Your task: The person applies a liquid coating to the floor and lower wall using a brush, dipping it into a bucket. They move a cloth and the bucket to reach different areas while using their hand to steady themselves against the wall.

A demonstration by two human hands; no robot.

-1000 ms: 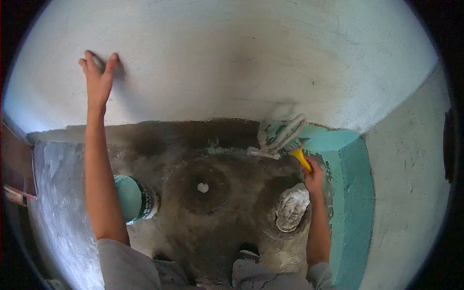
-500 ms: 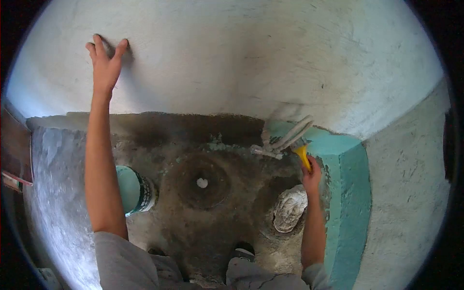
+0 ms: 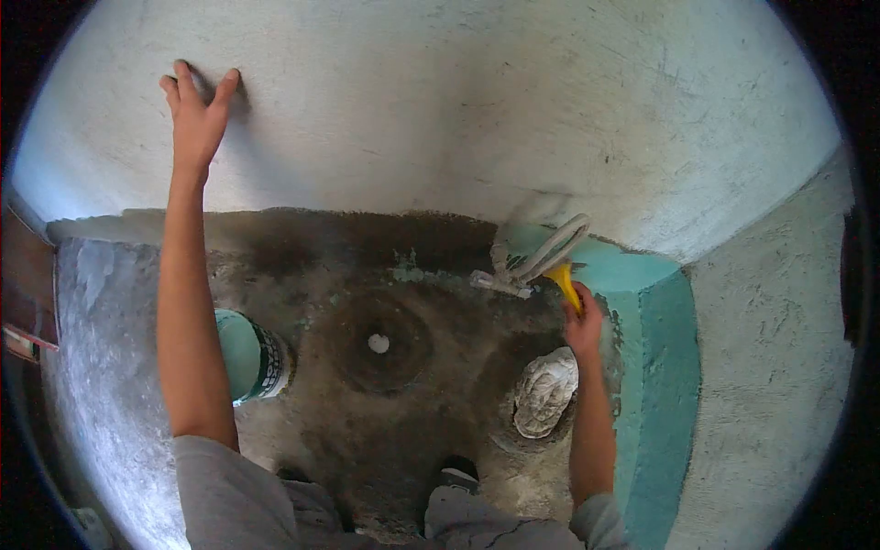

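My left hand (image 3: 195, 119) rests against the pale wall (image 3: 385, 110), its fingers spread and nothing in it. Down at the right, my right hand (image 3: 584, 318) grips a yellow-handled paintbrush (image 3: 563, 282). The bristles are hard to see; they lie close to a looped whitish hose (image 3: 556, 247) at the foot of the wall. Turquoise paint (image 3: 632, 268) covers the low part of the wall and the ledge beside the brush. A paint bucket (image 3: 240, 353) holding turquoise paint stands on the floor beneath my left forearm.
A crumpled whitish bundle (image 3: 547, 392) lies in a floor hollow under my right forearm. A round hole with a white plug (image 3: 379, 344) sits mid-floor. The turquoise ledge (image 3: 667, 367) runs along the right side, and my shoe (image 3: 458, 477) shows at the bottom.
My right hand has moved the paintbrush slightly left, closer to the hose. My left hand stays on the wall; the whole view has shifted a little.
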